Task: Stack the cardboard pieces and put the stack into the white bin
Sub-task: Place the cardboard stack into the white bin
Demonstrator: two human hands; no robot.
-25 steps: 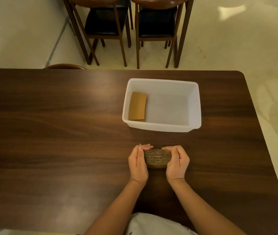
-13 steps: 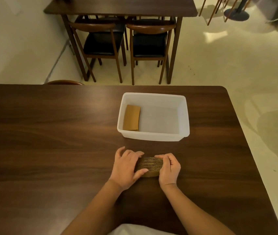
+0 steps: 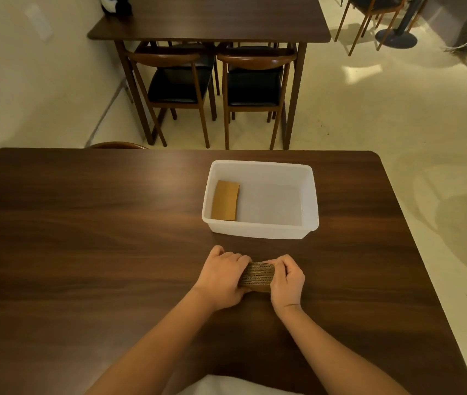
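A stack of corrugated cardboard pieces (image 3: 258,276) stands on edge on the dark wooden table (image 3: 84,252), its ribbed side facing me. My left hand (image 3: 222,276) wraps over its left end and my right hand (image 3: 286,279) clasps its right end, so both grip it. Just beyond, the white bin (image 3: 309,201) sits on the table. One flat brown cardboard piece (image 3: 225,204) lies in the bin's left part.
The table's right edge runs close to the bin and my right arm. Beyond the far edge stand two wooden chairs (image 3: 251,78) with black seats and another dark table (image 3: 212,21). A chair back (image 3: 117,145) peeks over the far left edge.
My left hand went from flat against the stack's end to curled over its top and front. The camera tilted up, showing more of the room beyond.
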